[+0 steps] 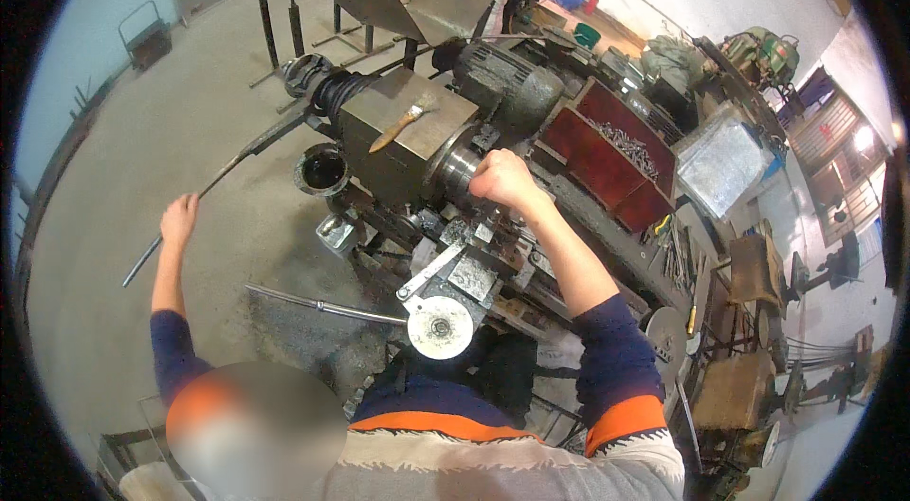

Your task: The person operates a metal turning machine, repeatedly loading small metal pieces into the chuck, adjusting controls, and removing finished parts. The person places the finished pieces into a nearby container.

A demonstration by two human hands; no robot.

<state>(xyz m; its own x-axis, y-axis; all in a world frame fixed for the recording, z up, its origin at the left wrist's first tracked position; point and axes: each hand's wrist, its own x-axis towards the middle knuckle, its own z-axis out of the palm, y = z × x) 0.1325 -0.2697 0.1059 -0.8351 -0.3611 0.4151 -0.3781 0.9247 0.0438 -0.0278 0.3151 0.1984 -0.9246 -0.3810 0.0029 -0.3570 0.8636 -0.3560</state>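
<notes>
My left hand is wrapped round a long metal lever, whose far end runs to the left end of a small lathe. My right hand is closed at the front of the lathe's shiny round spindle; its back hides whatever the fingers hold. A wooden-handled brush lies on top of the box-shaped headstock. Below the right hand sits the tool slide, with a flat link bar and a pale round handwheel close to my body.
Behind the spindle stands a red tray with many small metal parts. A finned motor is behind the headstock. A second metal rod sticks out left from near the handwheel. Rods and tools lie on the right, beside other machines.
</notes>
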